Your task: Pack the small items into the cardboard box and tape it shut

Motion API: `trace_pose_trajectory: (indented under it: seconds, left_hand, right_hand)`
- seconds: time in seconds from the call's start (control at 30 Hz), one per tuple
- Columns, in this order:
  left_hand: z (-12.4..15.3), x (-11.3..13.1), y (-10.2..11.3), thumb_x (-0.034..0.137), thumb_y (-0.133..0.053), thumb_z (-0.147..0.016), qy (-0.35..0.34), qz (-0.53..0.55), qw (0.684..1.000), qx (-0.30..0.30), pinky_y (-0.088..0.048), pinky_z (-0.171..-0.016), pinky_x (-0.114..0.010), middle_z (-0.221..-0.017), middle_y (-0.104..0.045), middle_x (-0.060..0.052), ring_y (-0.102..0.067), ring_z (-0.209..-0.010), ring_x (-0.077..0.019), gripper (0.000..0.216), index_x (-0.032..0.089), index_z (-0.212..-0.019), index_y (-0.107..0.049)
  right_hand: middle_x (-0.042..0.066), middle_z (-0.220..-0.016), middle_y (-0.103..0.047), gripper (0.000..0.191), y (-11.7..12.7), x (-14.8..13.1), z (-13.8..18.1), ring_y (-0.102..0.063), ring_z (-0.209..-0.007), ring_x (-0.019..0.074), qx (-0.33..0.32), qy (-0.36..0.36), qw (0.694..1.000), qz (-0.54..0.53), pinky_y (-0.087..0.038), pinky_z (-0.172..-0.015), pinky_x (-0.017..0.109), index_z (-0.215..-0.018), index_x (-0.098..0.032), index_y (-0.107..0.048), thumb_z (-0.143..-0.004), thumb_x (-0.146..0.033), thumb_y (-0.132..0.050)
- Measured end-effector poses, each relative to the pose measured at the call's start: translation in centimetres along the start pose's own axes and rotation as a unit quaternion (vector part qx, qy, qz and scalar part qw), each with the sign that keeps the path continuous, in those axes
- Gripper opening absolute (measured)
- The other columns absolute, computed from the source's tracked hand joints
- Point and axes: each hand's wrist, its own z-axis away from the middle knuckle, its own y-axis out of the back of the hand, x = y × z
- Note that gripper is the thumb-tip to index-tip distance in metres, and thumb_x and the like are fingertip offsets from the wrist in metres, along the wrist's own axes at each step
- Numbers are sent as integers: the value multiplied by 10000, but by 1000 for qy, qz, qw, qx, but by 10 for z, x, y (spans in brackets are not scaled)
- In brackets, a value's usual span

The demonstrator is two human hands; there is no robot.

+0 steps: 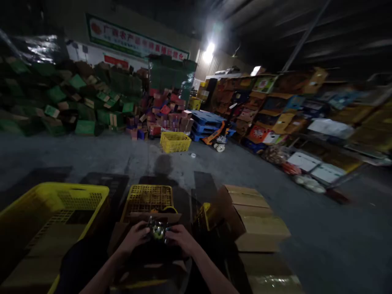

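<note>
Over an open cardboard box (174,217), both hands are closed on a small, shiny clear plastic package (158,231) with something pale green-yellow in it; its exact kind is too dark to make out. My left hand (136,235) pinches the package at its left side. At the opposite side, the fingers of my right hand (180,237) grip it too. The inside of the box below is in deep shadow. Just beyond the box stands a yellow plastic crate (150,196), with something orange and yellow partly showing at its near edge.
A large yellow crate (76,187) holding flat cardboard is at my left. Stacked cardboard boxes (260,222) stand at my right. Ahead on the floor are another yellow crate (175,143), blue pallets (203,118) and an orange pallet jack (215,134). Heaped green boxes (85,126) lie far left.
</note>
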Motion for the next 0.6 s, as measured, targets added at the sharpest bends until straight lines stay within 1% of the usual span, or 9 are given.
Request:
trace_pose_trajectory:
  seconds: [0.07,0.13,0.2,0.33,0.43,0.5,0.53,0.57,0.6]
  left_hand:
    - [-2,-3,-1,478,-958,-481,11,22,1000,-1,-586,-808,-393,-1090,-708,-118,-686,-1002,-302,660,175,-1015,-716]
    - [-2,0,-3,518,-932,-533,21,16,1000,5,-592,-791,-380,-1133,-701,-143,-685,-1018,-305,658,160,-1039,-712]
    - [-2,5,-4,540,-923,-542,32,1,999,36,-595,-751,-362,-1095,-710,-155,-703,-950,-293,664,140,-1028,-712]
    - [-3,10,-4,557,-904,-567,25,-12,998,48,-583,-713,-316,-980,-724,-104,-706,-845,-231,602,144,-958,-704]
    - [-3,9,-5,556,-910,-545,29,-9,998,60,-577,-674,-302,-932,-720,-78,-700,-814,-219,579,154,-902,-694]
    - [-2,7,-7,549,-909,-546,27,-12,997,75,-573,-661,-292,-928,-721,-74,-702,-810,-219,571,157,-900,-692]
    - [-2,6,-8,541,-913,-540,30,-17,996,84,-568,-654,-285,-910,-723,-73,-704,-803,-220,563,154,-884,-692]
    - [-1,5,-8,542,-912,-542,30,-14,995,93,-565,-648,-279,-897,-722,-69,-702,-790,-215,557,155,-875,-690]
    - [0,4,-8,551,-911,-540,31,-9,994,102,-565,-642,-279,-881,-719,-65,-700,-771,-209,560,155,-866,-686]
  right_hand:
    - [16,-726,-694,442,-1,-7,-13,-599,-665,141,14,-16,1000,18,-454,-653,257,-807,-147,-771,-599,-517,-891]
    - [16,-711,-684,422,-3,-9,-22,-591,-648,135,11,-21,1000,-5,-452,-642,255,-802,-148,-763,-657,-533,-855]
    - [16,-724,-684,409,-5,-6,-26,-597,-655,135,9,-17,999,-28,-459,-646,255,-815,-153,-760,-670,-524,-852]
    - [25,-762,-687,386,-12,5,-26,-611,-688,144,24,-6,996,-86,-483,-651,262,-834,-162,-764,-667,-496,-864]
    - [24,-794,-702,398,-14,9,-25,-634,-724,163,68,-16,990,-126,-509,-655,281,-837,-181,-764,-600,-466,-908]
    - [20,-810,-712,416,-15,7,-26,-640,-726,165,89,-18,987,-136,-515,-654,285,-840,-186,-762,-560,-445,-928]
    - [19,-785,-708,410,-15,6,-27,-636,-711,160,83,-19,987,-134,-513,-654,282,-820,-178,-761,-555,-441,-930]
    - [22,-768,-706,405,-15,5,-28,-634,-703,157,59,-22,990,-128,-510,-655,279,-814,-166,-762,-567,-443,-924]
    - [19,-754,-705,409,-16,4,-29,-628,-677,150,61,-25,989,-128,-505,-645,276,-797,-164,-758,-554,-447,-927]
